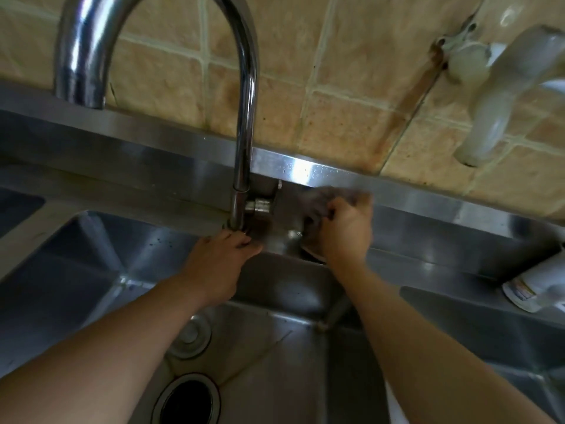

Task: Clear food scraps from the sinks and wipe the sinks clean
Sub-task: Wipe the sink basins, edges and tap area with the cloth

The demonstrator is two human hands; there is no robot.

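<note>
My right hand point(342, 231) grips a crumpled grey cloth point(324, 198) against the back ledge of the steel sink point(284, 289), just right of the tap base. My left hand point(217, 261) reaches to the foot of the curved chrome tap point(244, 123), fingers curled at the tap's base on the sink rim; whether they hold anything is hidden. Below my arms lies the middle basin with an open drain hole point(189, 399) and a round metal strainer plug point(191, 335) lying beside it.
A second basin point(76, 270) lies to the left and another point(489, 332) to the right. A white bottle point(538, 286) lies on the right rim. A white wall tap point(501, 87) juts out of the tiled wall at upper right.
</note>
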